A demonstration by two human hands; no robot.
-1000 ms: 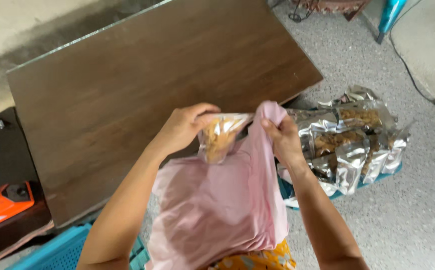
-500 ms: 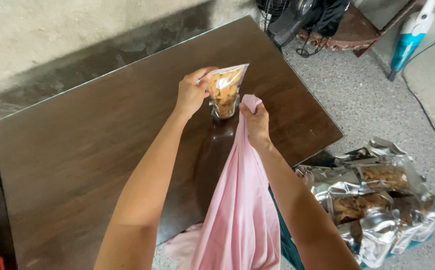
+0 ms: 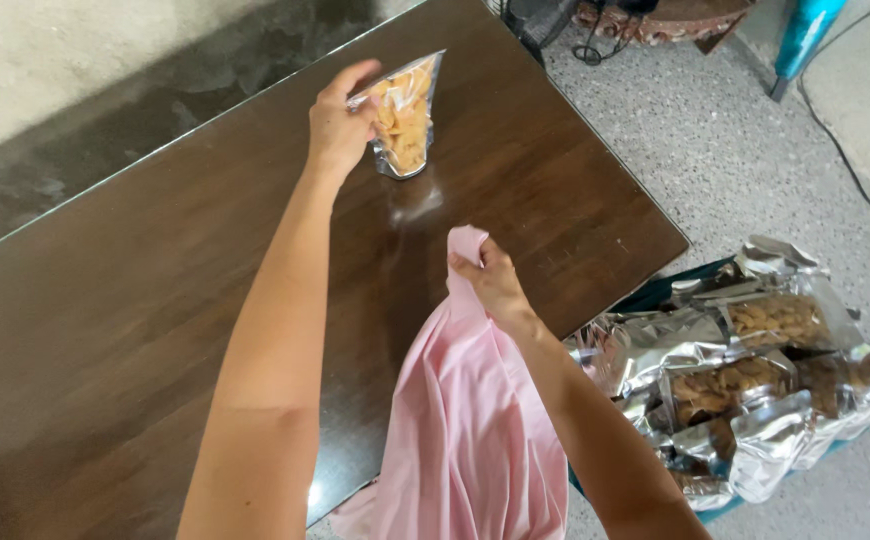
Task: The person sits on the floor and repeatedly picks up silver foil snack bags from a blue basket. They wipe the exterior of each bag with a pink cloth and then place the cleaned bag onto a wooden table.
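Clear plastic, a snack pouch (image 3: 404, 115) of yellow chips stands on the dark wooden tabletop (image 3: 135, 300), its top pinched in the left hand's (image 3: 340, 120) grip. The right hand (image 3: 490, 280), well apart, has its grip clamped on pink cloth (image 3: 470, 430). Silver snack pouches (image 3: 745, 370) lie on the floor.

The dark wooden table (image 3: 135, 330) lies bare across its left and near parts, giving open passage. A clear snack pouch (image 3: 403, 115) stands near the far edge. Pink cloth (image 3: 470, 430) drapes the near right edge, and silver foil bags (image 3: 745, 380) crowd the floor beyond.
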